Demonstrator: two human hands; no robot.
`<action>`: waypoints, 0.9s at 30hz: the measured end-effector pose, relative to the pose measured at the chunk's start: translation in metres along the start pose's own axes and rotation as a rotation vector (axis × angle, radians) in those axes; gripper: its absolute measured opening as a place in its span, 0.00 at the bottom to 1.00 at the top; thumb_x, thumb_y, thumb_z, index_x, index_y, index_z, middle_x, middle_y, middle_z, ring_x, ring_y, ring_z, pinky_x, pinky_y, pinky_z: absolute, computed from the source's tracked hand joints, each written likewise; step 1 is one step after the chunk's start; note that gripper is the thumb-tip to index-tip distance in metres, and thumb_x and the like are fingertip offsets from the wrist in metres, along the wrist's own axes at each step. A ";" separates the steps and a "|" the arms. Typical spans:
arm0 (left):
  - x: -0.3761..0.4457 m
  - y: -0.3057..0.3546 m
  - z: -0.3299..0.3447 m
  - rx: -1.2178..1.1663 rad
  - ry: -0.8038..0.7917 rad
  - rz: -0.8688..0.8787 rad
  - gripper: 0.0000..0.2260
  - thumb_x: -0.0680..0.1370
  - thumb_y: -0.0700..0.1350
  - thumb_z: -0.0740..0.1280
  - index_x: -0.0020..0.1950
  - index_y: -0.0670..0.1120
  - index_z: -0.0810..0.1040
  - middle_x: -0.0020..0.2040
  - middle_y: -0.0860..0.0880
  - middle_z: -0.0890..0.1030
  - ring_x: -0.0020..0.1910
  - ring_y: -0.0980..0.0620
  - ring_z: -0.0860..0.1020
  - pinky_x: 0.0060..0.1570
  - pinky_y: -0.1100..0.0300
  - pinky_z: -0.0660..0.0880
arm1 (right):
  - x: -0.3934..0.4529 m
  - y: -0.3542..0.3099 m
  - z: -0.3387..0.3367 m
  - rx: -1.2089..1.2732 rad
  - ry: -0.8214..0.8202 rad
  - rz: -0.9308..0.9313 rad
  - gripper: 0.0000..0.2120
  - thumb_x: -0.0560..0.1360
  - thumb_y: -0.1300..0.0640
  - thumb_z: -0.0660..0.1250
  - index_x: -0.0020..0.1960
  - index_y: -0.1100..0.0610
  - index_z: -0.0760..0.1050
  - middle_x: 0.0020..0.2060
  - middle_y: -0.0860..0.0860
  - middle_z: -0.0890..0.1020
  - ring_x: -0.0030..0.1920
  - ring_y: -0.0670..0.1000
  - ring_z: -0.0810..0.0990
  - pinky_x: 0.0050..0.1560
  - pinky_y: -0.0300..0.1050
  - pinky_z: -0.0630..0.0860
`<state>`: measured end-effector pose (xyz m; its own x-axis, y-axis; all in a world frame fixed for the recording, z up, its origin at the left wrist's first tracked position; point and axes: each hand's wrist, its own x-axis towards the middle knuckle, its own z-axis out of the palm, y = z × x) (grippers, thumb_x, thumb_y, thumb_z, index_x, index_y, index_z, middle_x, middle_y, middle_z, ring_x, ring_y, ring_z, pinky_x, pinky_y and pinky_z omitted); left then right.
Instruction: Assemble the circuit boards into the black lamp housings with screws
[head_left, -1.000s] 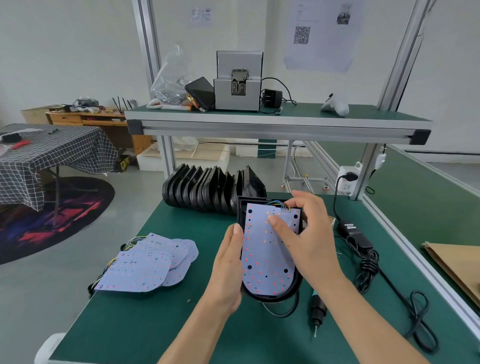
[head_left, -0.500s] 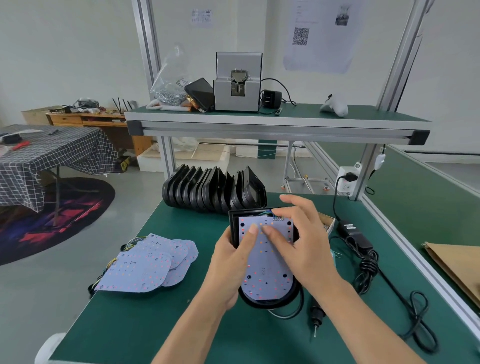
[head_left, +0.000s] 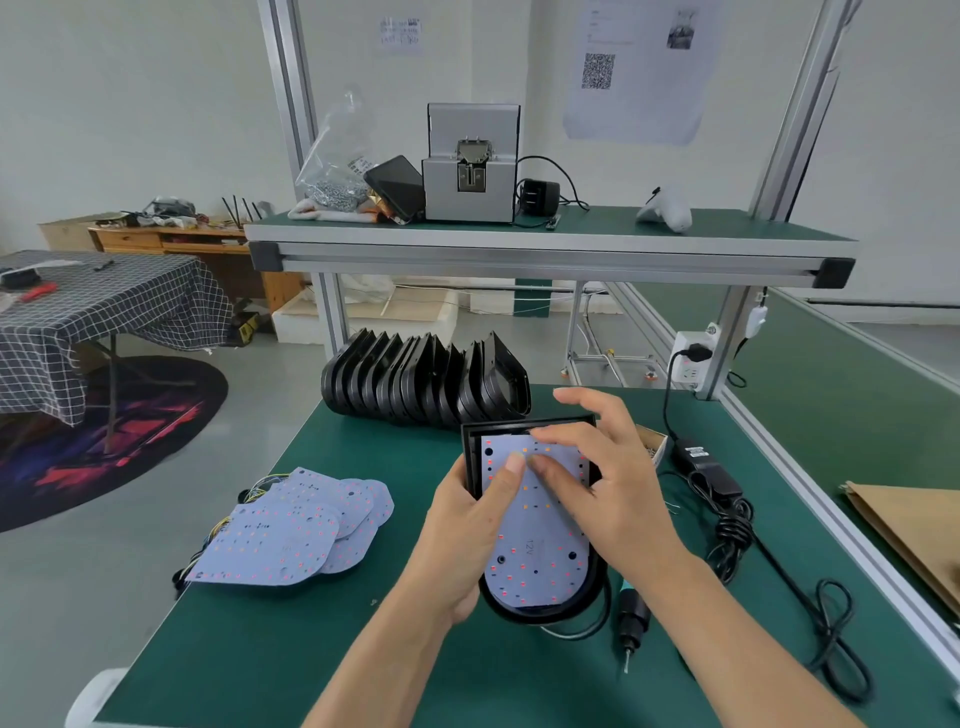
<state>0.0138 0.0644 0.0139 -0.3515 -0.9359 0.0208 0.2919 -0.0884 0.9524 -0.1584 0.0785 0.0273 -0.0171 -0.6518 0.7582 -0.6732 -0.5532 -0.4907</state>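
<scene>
Settled the circuit board (head_left: 540, 551) flat inside the black lamp housing (head_left: 545, 616) over the last second (far end tipped up above the rim a second earlier, coloured wires showing; none to be seen now). Drew board and housing slightly nearer too, at the middle of the worktop (head_left: 363, 649), rounded end toward the wrists. Judged the seating step as good as done: board level within the rim and ready for screws, with none visibly driven yet.

Clasped the housing's left wall with the left hand (head_left: 467, 530), thumb laid on the board's far left part, the other fingers hidden beneath and seemingly curled under. Spread the right hand (head_left: 613, 488) over the far right of the board, fingers (head_left: 561, 436) nearly straight, pressing on the face and gripping nothing.

Left the electric screwdriver (head_left: 631, 623) lying untouched just right of the housing's near end, tip toward the near edge. Found the loose stack of spare boards (head_left: 291, 530) well apart to the left, and the row of empty housings (head_left: 415, 384) standing on edge just beyond the hands. Could make out a small cardboard box (head_left: 654, 441) behind the right hand, contents hidden. Noted, farther up on the shelf, the screw feeder (head_left: 470, 166) and a bag of screws (head_left: 332, 166).
</scene>
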 end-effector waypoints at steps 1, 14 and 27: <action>-0.001 -0.001 0.000 -0.002 0.001 -0.001 0.19 0.79 0.56 0.72 0.66 0.49 0.79 0.61 0.45 0.85 0.61 0.43 0.84 0.65 0.39 0.77 | 0.000 0.001 -0.001 0.009 -0.012 0.003 0.08 0.77 0.55 0.75 0.56 0.52 0.85 0.70 0.46 0.73 0.51 0.49 0.77 0.53 0.41 0.73; -0.003 -0.001 -0.001 -0.009 0.038 -0.016 0.14 0.84 0.50 0.66 0.67 0.45 0.77 0.60 0.44 0.86 0.59 0.42 0.85 0.63 0.39 0.79 | -0.001 0.002 0.000 0.044 0.020 0.043 0.10 0.75 0.58 0.78 0.55 0.55 0.82 0.64 0.48 0.78 0.66 0.43 0.76 0.65 0.31 0.67; -0.003 -0.008 -0.003 -0.015 0.099 -0.030 0.12 0.80 0.55 0.71 0.60 0.51 0.82 0.57 0.45 0.87 0.57 0.42 0.85 0.62 0.38 0.79 | -0.003 0.001 0.004 0.112 -0.016 0.121 0.18 0.76 0.53 0.76 0.62 0.44 0.76 0.69 0.40 0.73 0.69 0.44 0.74 0.65 0.32 0.68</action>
<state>0.0150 0.0669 0.0052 -0.2709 -0.9619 -0.0381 0.2965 -0.1210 0.9473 -0.1560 0.0775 0.0232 -0.0805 -0.7252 0.6838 -0.5805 -0.5236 -0.6236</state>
